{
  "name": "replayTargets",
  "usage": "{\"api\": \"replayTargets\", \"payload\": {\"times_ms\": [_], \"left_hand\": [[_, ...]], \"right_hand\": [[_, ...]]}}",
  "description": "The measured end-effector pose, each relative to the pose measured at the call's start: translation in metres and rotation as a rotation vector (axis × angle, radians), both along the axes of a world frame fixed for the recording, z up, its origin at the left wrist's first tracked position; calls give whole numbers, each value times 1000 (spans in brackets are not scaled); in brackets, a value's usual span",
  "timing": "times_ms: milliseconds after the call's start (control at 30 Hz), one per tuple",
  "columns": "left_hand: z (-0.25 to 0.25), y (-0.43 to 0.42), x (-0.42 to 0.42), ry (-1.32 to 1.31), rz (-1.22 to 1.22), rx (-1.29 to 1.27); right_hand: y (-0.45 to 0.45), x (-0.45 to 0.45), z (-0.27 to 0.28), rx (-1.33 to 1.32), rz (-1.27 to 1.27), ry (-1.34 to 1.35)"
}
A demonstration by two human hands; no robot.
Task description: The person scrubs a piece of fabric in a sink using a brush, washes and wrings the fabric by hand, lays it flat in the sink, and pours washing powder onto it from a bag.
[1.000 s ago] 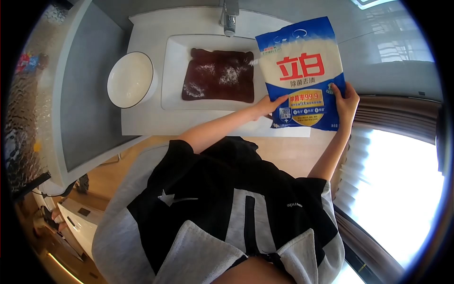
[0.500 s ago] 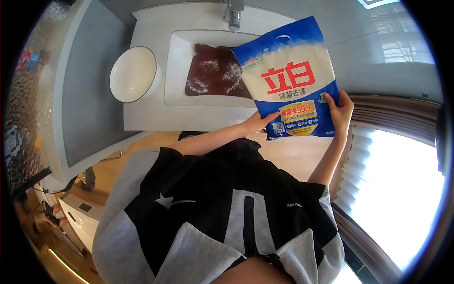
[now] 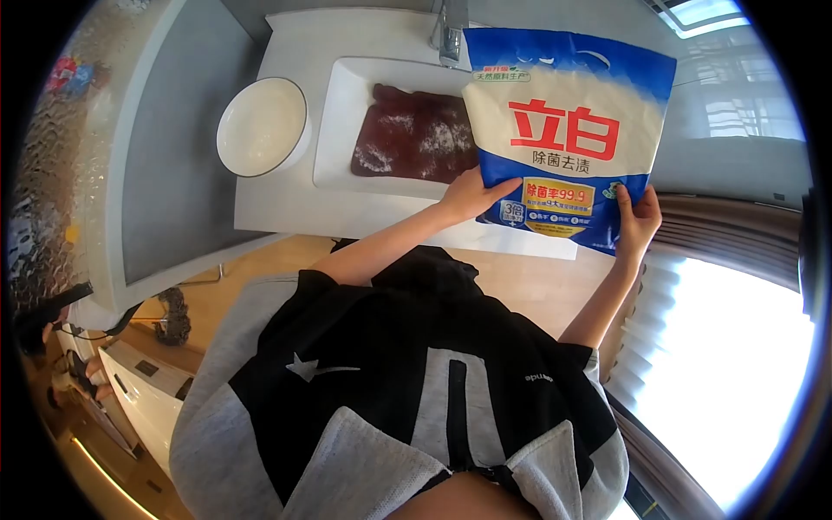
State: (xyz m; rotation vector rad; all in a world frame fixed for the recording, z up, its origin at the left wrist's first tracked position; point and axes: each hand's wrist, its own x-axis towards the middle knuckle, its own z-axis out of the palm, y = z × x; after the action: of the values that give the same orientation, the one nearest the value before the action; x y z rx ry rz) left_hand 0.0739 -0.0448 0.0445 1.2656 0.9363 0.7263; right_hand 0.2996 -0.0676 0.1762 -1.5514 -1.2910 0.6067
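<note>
A large blue and cream bag of washing powder [image 3: 563, 130] with red lettering is held up between my two hands, over the right part of the sink. My left hand [image 3: 472, 194] grips its lower left edge, thumb across the front. On the lower right edge, my right hand [image 3: 639, 217] pinches the bag with the thumb in front. Behind the bag, a dark red-brown cloth [image 3: 412, 130] lies in the white sink [image 3: 336, 121], with white powder scattered on it. The bag hides the right end of both cloth and sink.
A white bowl with a dark rim [image 3: 263, 126] stands on the counter [image 3: 299, 35] left of the sink. The faucet [image 3: 451, 35] rises behind the basin. At right are a curtain [image 3: 719, 221] and a bright window. A mop head [image 3: 173, 318] is on the floor at lower left.
The bag has turned clockwise and now stands more upright, its top shifted right. Both hands still hold it, the left slightly higher. The view has shifted a little.
</note>
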Motion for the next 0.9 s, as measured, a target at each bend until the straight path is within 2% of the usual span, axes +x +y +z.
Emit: {"api": "replayTargets", "payload": {"times_ms": [100,233,433,533,700,800,900], "left_hand": [[-20,-3,10,115,21,-10],[12,-6,4,317,20,-54],[70,-7,-14,430,92,182],[99,-22,-41,517,134,380],[140,-53,-76,714,185,715],[180,-60,-86,797,222,771],[194,-52,-106,829,249,726]], "right_hand": [[-7,23,-24,-62,12,68],[-10,20,-32,-78,8,260],[-28,26,-48,-35,2,420],[-54,17,-55,-69,17,413],[-80,-17,-65,-62,83,565],[-75,-37,-61,-84,150,709],[-62,-57,-57,-134,177,668]]}}
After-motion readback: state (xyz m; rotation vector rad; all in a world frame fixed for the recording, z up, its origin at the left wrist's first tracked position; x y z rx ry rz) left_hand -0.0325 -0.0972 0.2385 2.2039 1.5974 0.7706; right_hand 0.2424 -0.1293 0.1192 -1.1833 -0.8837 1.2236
